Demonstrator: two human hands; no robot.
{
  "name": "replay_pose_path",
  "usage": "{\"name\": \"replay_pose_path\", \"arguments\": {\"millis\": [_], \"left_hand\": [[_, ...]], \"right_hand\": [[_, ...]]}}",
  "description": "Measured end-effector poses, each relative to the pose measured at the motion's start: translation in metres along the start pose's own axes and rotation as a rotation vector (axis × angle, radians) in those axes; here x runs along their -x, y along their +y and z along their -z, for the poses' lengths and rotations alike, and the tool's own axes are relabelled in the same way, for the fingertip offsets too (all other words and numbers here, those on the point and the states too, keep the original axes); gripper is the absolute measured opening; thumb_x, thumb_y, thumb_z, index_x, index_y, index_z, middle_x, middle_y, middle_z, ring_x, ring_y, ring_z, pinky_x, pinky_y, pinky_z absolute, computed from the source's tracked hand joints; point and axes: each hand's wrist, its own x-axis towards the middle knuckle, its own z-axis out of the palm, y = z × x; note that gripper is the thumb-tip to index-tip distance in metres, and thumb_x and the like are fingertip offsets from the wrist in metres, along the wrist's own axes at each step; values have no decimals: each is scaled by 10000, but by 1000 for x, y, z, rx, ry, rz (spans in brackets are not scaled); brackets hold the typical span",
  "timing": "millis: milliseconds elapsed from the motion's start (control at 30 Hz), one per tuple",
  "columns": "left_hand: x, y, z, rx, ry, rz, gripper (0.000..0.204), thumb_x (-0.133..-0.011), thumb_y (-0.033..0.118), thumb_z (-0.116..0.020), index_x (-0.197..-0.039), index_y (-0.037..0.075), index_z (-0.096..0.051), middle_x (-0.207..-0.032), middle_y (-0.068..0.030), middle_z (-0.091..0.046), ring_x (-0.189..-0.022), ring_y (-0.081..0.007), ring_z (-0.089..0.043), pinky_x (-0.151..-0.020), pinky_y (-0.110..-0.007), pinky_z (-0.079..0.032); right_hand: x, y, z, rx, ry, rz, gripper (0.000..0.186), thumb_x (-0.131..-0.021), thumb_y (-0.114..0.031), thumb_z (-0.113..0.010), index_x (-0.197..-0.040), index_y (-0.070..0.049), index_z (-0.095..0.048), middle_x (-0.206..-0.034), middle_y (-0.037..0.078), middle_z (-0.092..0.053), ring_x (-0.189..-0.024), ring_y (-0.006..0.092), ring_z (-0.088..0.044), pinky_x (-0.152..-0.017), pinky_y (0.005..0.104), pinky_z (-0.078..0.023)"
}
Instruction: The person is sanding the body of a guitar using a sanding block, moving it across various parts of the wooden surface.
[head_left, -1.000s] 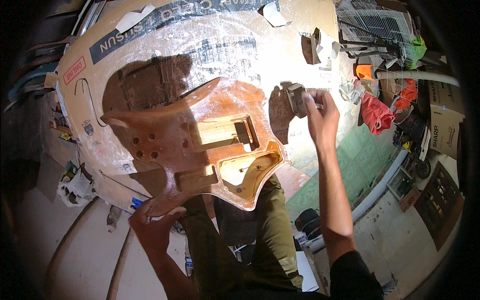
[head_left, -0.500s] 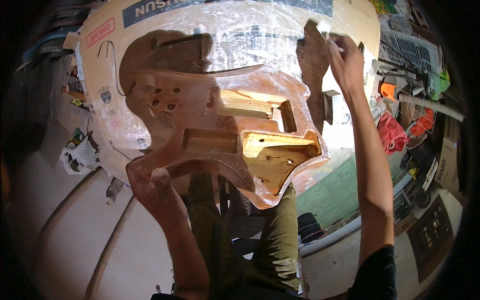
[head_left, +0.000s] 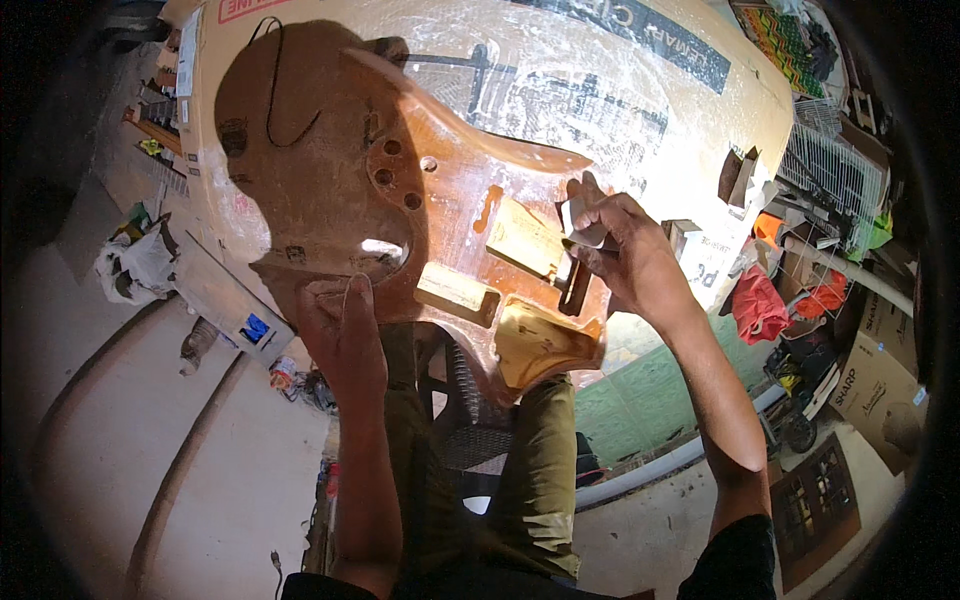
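A brown electric guitar body (head_left: 455, 225) with cut-out cavities of bare yellow wood lies tilted across a dusty cardboard surface. My left hand (head_left: 342, 310) is closed on its horn at the near left, thumb on top. My right hand (head_left: 628, 245) is over the far right part of the body, beside the long cavity. Between its thumb and fingers is a small pale folded sheet (head_left: 584, 224), which looks like sandpaper. A shadow darkens the left part of the body.
Under the guitar body is the cardboard (head_left: 700, 150), with a thin black cord (head_left: 272, 90) on its far left. At the right are a white wire rack (head_left: 835, 165), a red bag (head_left: 760, 303) and a cardboard box (head_left: 880, 390). A plastic bag (head_left: 140, 265) lies at the left.
My right hand has come from the far right of the cardboard in onto the guitar body, bringing the pale sheet. The body now sits turned clockwise in view; my left hand still grips its horn.
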Motion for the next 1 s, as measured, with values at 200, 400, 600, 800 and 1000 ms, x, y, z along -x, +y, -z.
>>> {"name": "replay_pose_path", "arguments": {"millis": [200,400,600,800,1000], "left_hand": [[-12,-8,1,113,-30,30,156,-983,109,-611,-1047,-8,-532,-998,-66,-585,-902,-100,-533,-791,-267,-473],[-11,-7,-7,163,77,69,156,-978,86,-599,-1059,-8,-506,-950,-55,-576,-864,-95,-529,-736,-265,-477],[-14,-5,1,141,-56,24,140,-974,88,-599,-1005,7,-490,-844,-24,-541,-758,-60,-469,-664,-227,-414],[-18,-4,3,103,-124,-8,127,-985,97,-575,-1009,-3,-500,-851,-46,-554,-763,-76,-486,-675,-250,-423],[-20,-1,1,7,-103,-85,140,-984,98,-548,-1041,-24,-506,-883,-86,-574,-802,-125,-518,-729,-293,-448]], "right_hand": [[-19,-24,-25,121,180,395,407,-776,8,-732,-1168,-99,-704,-1125,100,-692,-956,296,-635,-837,393,-527],[-30,-40,-44,184,141,449,361,-783,-53,-752,-1139,-101,-721,-1142,103,-685,-905,274,-615,-798,368,-515],[-26,-33,-51,302,232,292,443,-723,-65,-763,-1164,-98,-728,-1104,78,-705,-922,242,-610,-812,354,-528],[-32,-45,-55,276,149,630,401,-749,-37,-759,-1144,-108,-754,-1227,15,-701,-909,216,-590,-830,334,-476],[-38,-41,-52,337,211,554,348,-774,-82,-770,-1109,-174,-779,-1222,-35,-711,-963,171,-579,-874,317,-450]]}}
